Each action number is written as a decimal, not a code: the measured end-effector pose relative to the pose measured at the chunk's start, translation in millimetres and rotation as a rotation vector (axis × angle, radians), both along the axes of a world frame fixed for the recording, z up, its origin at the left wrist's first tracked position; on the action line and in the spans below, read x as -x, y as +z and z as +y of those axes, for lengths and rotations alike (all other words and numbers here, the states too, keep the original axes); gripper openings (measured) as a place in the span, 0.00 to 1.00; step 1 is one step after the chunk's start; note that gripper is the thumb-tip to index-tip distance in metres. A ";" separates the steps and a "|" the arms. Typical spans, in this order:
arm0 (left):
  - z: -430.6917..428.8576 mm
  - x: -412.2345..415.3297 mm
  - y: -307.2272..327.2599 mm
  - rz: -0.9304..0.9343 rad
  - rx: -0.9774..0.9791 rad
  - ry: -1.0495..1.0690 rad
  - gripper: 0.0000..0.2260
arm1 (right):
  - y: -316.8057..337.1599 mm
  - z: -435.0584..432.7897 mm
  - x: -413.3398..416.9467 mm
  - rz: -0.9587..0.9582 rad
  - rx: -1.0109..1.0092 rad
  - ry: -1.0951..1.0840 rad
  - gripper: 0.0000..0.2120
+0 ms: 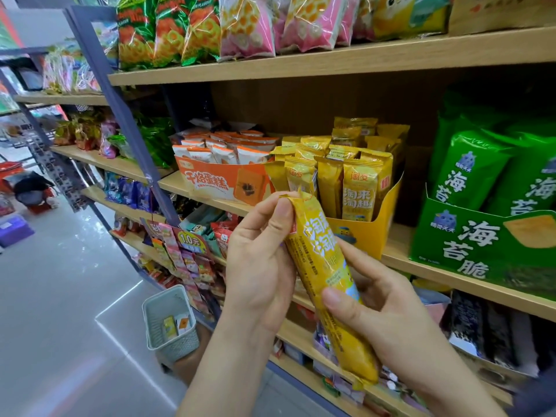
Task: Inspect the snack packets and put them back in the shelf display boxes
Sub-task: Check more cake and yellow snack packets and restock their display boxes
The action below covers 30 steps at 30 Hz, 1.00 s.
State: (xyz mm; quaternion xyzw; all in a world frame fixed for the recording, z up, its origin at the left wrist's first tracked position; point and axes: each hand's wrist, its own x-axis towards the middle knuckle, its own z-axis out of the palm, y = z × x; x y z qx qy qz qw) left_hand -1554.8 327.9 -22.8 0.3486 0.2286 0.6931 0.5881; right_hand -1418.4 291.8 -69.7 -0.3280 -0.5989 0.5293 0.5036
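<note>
Both hands grip yellow packet: left hand pinches top seal, right hand wraps lower half, below its yellow display box (already packed). Risk: forcing it in crushes neighbours.

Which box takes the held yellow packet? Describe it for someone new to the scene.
Find the wooden shelf directly behind the held packet. Three boxes sit on it: the orange box on the left, the green box on the right, the yellow box between them. It alone is yellow, packed with upright packets matching the held one.
</note>
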 end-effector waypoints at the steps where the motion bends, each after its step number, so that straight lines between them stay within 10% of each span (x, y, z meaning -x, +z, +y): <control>1: 0.6 0.2 -1.0 0.018 0.010 0.011 0.09 | -0.1 -0.7 1.1 -0.006 -0.008 -0.021 0.34; 17: -8.9 2.1 -0.6 0.422 -0.093 0.308 0.12 | -7.6 -8.1 7.0 -0.298 -0.273 -0.388 0.34; 25: -0.4 4.2 0.0 0.252 -0.107 0.308 0.10 | 3.9 -5.3 -11.2 -0.114 -0.106 0.056 0.33; 30: 0.4 14.9 5.5 0.680 -0.335 0.373 0.12 | -0.9 -4.9 -8.2 -0.179 -0.186 -0.088 0.33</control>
